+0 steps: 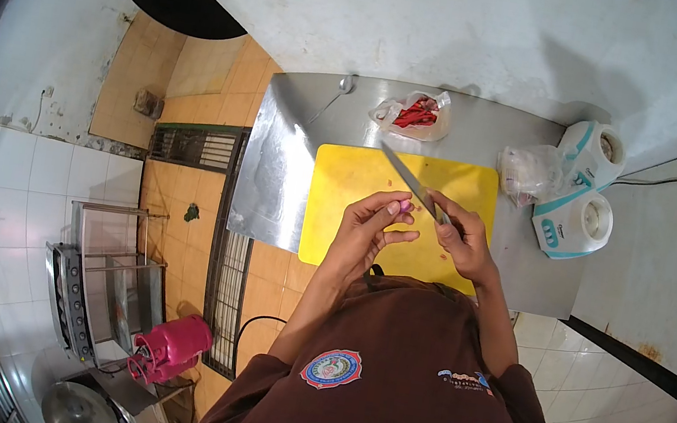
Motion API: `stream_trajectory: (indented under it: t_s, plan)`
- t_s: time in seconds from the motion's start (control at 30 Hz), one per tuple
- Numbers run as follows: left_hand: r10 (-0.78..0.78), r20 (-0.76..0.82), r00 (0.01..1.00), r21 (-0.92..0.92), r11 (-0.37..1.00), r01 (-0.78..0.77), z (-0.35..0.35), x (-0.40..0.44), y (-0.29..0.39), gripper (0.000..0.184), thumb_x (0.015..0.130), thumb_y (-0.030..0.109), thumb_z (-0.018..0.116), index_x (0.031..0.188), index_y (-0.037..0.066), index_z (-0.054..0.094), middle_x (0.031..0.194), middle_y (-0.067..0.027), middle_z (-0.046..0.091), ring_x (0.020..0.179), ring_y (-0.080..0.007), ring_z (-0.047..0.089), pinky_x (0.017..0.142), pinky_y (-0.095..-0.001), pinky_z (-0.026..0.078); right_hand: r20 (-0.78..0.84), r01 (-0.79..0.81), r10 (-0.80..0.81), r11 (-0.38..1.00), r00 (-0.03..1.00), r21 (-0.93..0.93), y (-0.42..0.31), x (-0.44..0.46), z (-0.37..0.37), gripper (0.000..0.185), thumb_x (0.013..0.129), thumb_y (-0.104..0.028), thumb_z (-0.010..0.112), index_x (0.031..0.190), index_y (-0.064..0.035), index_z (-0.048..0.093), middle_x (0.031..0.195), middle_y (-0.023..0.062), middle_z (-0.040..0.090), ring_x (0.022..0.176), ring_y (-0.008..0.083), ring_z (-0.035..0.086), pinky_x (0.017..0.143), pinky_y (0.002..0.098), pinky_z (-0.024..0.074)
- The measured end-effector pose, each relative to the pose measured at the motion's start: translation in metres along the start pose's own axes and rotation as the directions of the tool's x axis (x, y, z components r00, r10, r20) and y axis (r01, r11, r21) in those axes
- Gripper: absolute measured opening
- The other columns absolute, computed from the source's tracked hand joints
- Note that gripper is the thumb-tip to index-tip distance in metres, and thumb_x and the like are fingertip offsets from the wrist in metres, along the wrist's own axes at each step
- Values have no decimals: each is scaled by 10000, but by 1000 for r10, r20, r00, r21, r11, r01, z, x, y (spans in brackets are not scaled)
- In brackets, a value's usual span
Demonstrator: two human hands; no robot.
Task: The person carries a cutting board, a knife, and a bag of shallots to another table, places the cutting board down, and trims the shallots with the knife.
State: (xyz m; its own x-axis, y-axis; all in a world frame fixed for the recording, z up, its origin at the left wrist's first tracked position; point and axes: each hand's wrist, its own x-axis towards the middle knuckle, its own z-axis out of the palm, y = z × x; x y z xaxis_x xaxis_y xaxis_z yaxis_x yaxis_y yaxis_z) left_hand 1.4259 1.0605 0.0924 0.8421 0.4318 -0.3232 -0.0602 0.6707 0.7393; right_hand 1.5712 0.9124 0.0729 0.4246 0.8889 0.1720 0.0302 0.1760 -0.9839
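Note:
My left hand (369,227) pinches a small purple shallot (405,207) between thumb and fingertips, above the yellow cutting board (343,179). In my right hand (463,237) is a knife (404,173), gripped by its handle, its blade pointing up and to the left, past the shallot. Whether the blade touches the shallot I cannot tell. A few small reddish scraps (444,257) lie on the board.
Behind the board, a plastic bag holds red chilies (420,113). A ladle (344,86) lies at the back left of the steel table (274,171). To the right are a clear plastic bag (530,174) and two white-and-teal blender bases (574,225). A pink gas cylinder (176,347) stands lower left.

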Motion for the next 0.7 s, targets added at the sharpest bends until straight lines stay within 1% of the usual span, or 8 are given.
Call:
stream_trajectory:
  t_s: [0.1,0.2,0.3,0.4,0.5,0.57,0.63,0.7]
  plan:
    - [35,-21,999,25,999,-34,0,-1,-1,250,1009,78,567,1220,-49,612,1095,-107,668,989,-176,678,857,-369,626,94,-44,58,988,994,-146,-8,2,-1,596,959,-317,637,1479,-71,479,724,101,593,568,104,431,570,290,424]
    - [3,-117,993,22,1000,0,-3,1,-3,247,1014,62,550,1229,-49,598,1106,-115,673,987,-180,684,852,-342,621,119,-70,102,966,988,-251,-12,1,3,656,927,-315,673,1508,-110,446,679,104,554,549,122,370,538,308,357]
    - [27,-52,998,2,1000,-27,-9,2,-7,215,998,32,564,1190,-49,619,1119,-124,681,985,-191,694,845,-313,615,120,-10,43,965,992,-262,-2,2,6,671,910,-295,689,1507,-112,445,774,136,627,540,154,378,548,313,379]
    - [81,-62,995,36,996,-79,-5,1,-6,198,971,-16,577,1156,-51,640,1102,-133,695,988,-201,699,830,-297,610,87,71,-51,967,995,-244,4,3,8,657,910,-283,684,1499,-105,451,908,169,675,537,187,375,555,320,388]
    - [89,-64,994,25,996,-88,-7,1,-4,185,944,-49,594,1116,-49,661,1084,-143,704,985,-212,702,817,-317,611,106,65,-39,965,994,-255,5,3,7,645,912,-278,680,1491,-96,461,1049,193,681,555,208,395,584,328,417]
    - [104,-102,989,17,995,-103,-4,0,-7,179,937,-54,601,1103,-50,669,1069,-148,709,981,-221,705,808,-329,610,68,127,-116,972,991,-198,4,6,12,646,916,-277,675,1492,-85,456,1050,195,685,567,216,423,613,329,434]
    - [129,-128,983,62,991,-122,-2,-1,-7,170,930,-56,613,1087,-49,677,1061,-150,713,973,-228,707,813,-341,610,80,103,-90,976,993,-189,-1,7,11,643,921,-273,668,1493,-73,451,1045,194,690,577,223,449,638,330,447]
    - [164,-139,977,160,977,-141,-2,-2,-6,159,921,-55,629,1069,-47,685,1062,-149,714,962,-231,709,830,-353,613,141,-7,41,973,989,-233,-9,4,6,638,929,-265,659,1494,-60,445,1033,188,698,586,230,476,661,328,455]
